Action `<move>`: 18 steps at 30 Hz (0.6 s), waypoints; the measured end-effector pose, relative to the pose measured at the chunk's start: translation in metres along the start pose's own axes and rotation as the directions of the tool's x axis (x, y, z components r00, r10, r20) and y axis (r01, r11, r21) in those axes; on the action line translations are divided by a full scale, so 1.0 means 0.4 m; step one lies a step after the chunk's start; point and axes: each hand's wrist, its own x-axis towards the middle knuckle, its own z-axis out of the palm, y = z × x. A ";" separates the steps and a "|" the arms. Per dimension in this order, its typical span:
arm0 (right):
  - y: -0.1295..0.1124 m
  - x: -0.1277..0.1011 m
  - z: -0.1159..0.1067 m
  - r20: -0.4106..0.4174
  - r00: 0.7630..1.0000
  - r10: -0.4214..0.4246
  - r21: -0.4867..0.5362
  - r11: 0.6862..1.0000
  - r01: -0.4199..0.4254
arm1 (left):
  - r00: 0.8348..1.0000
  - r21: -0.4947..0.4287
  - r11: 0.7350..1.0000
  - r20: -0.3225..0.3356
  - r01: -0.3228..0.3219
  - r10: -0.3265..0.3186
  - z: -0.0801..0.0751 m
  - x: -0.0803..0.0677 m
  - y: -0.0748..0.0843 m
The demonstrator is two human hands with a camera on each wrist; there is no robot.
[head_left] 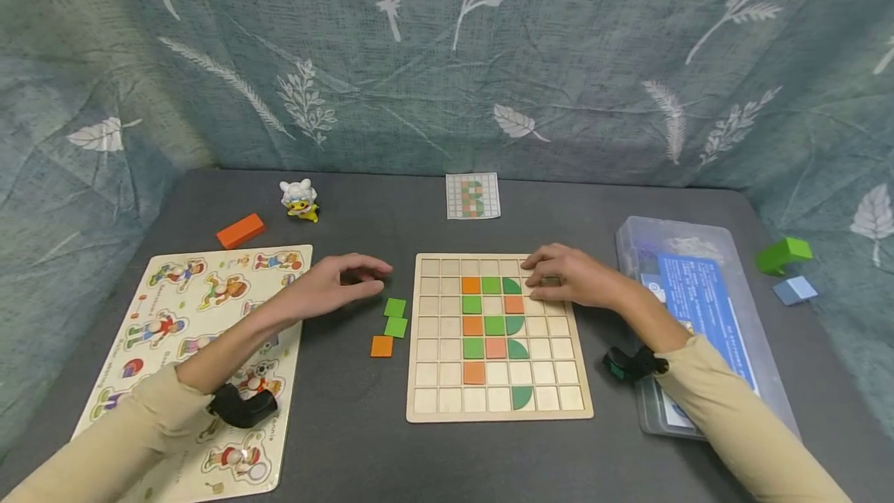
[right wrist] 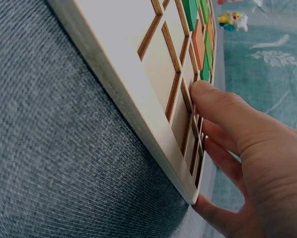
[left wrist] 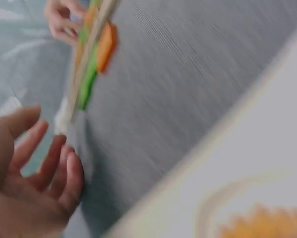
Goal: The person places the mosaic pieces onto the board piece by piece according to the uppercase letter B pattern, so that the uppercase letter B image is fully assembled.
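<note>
A wooden grid board (head_left: 436, 379) lies at the table's middle with orange and green tiles set in its centre cells. My right hand (head_left: 543, 273) rests on its far right cells; in the right wrist view the fingers (right wrist: 223, 106) lie straight across the board (right wrist: 118, 29), thumb at its edge. Just left of the board's far corner hovers my left hand (head_left: 365, 275), fingers relaxed and holding nothing, blurred in the left wrist view (left wrist: 39, 168). Two green tiles (head_left: 395, 317) and an orange tile (head_left: 381, 346) lie loose below that hand.
A pattern card (head_left: 473, 195) lies behind the board. At the left are a picture puzzle board (head_left: 174, 309), an orange block (head_left: 240, 230) and a small toy (head_left: 300, 200). A clear plastic box (head_left: 698, 309), a green block (head_left: 784, 254) and a blue block (head_left: 795, 289) stand at the right.
</note>
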 end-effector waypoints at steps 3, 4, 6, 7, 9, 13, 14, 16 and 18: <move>0.000 -0.002 -0.002 -0.003 1.000 -0.008 0.002 1.000 0.008 | 0.993 -0.030 0.999 0.119 0.012 -0.008 -0.011 0.006 -0.024; 0.000 -0.002 -0.003 -0.005 1.000 -0.011 0.002 1.000 0.011 | 0.989 -0.021 1.000 0.150 -0.008 0.011 -0.012 0.008 -0.028; 0.001 -0.002 -0.004 -0.010 1.000 -0.015 -0.001 1.000 0.015 | 0.978 -0.004 0.998 0.200 -0.058 0.057 -0.010 0.010 -0.031; 0.001 -0.002 -0.005 -0.012 1.000 -0.015 -0.002 1.000 0.015 | 0.972 -0.002 0.997 0.221 -0.075 0.074 -0.009 0.011 -0.031; 0.003 -0.003 -0.005 -0.015 1.000 -0.013 -0.004 1.000 0.013 | 0.962 0.002 0.994 0.252 -0.108 0.104 -0.008 0.014 -0.032; 0.004 -0.002 -0.005 -0.013 1.000 -0.016 0.003 1.000 0.016 | 0.955 -0.002 0.991 0.266 -0.133 0.129 -0.008 0.010 -0.039; 0.003 -0.001 -0.004 -0.011 1.000 -0.017 0.004 1.000 0.017 | 0.955 -0.004 0.990 0.263 -0.140 0.136 -0.006 0.007 -0.042; 0.002 -0.001 -0.003 -0.010 1.000 -0.020 0.005 1.000 0.020 | 0.956 -0.004 0.988 0.251 -0.154 0.150 -0.001 -0.002 -0.048; 0.001 -0.001 -0.002 -0.009 1.000 -0.020 0.005 1.000 0.020 | 0.960 -0.002 0.987 0.229 -0.163 0.159 0.006 -0.012 -0.051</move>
